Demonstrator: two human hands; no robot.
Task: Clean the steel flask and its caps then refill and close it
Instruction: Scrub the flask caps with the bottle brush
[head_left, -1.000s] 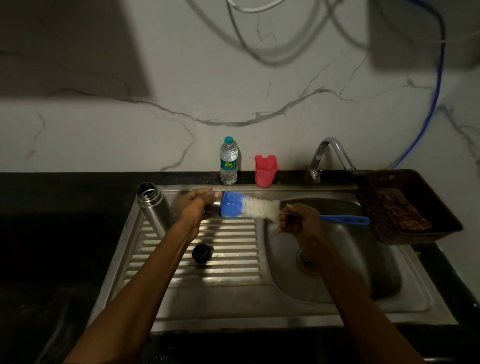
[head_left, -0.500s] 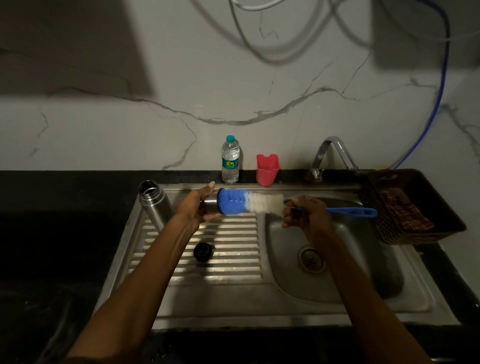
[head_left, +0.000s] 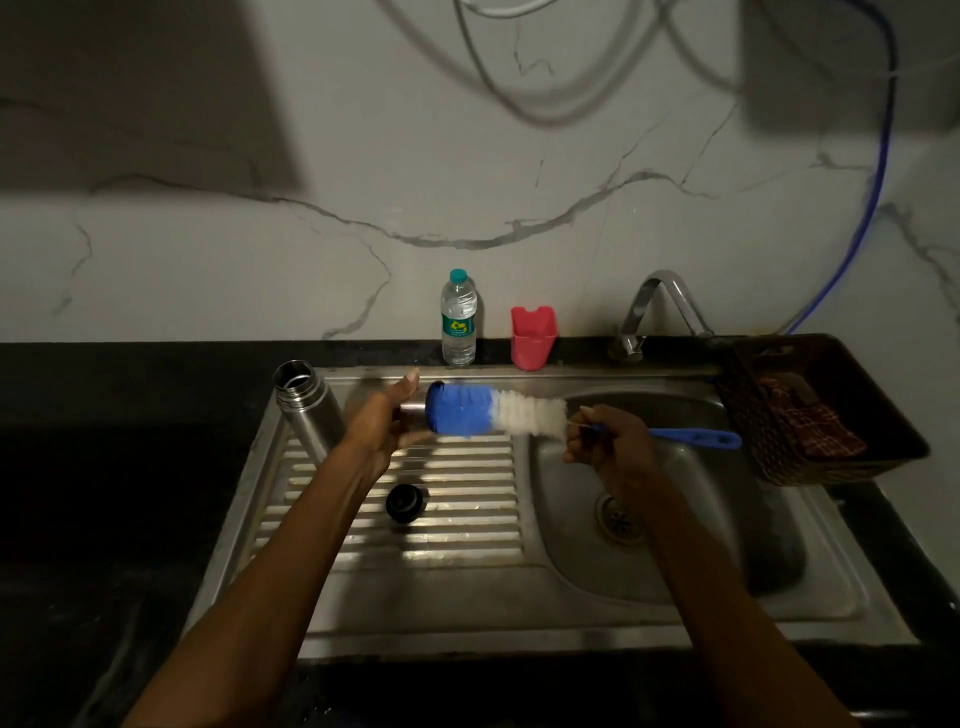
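The open steel flask (head_left: 309, 410) stands upright at the back left corner of the drainboard (head_left: 457, 525). My left hand (head_left: 384, 421) holds a steel cap (head_left: 413, 413) over the drainboard, mostly hidden by my fingers. A bottle brush (head_left: 493, 413) with blue and white bristles has its blue tip against that cap. My right hand (head_left: 608, 441) grips the brush by its blue handle (head_left: 696, 437) above the sink basin (head_left: 670, 530). A black inner cap (head_left: 405, 503) lies on the drainboard ridges below my left hand.
A plastic water bottle (head_left: 458, 318) and a red cup (head_left: 533, 338) stand on the black counter behind the sink. The tap (head_left: 660, 306) arches over the basin's back. A dark basket (head_left: 815, 410) with a checked cloth sits at the right.
Both hands and the brush have risen slightly and shifted a little right. The brush tip has stayed at the cap in my left hand, moving in and out of it.
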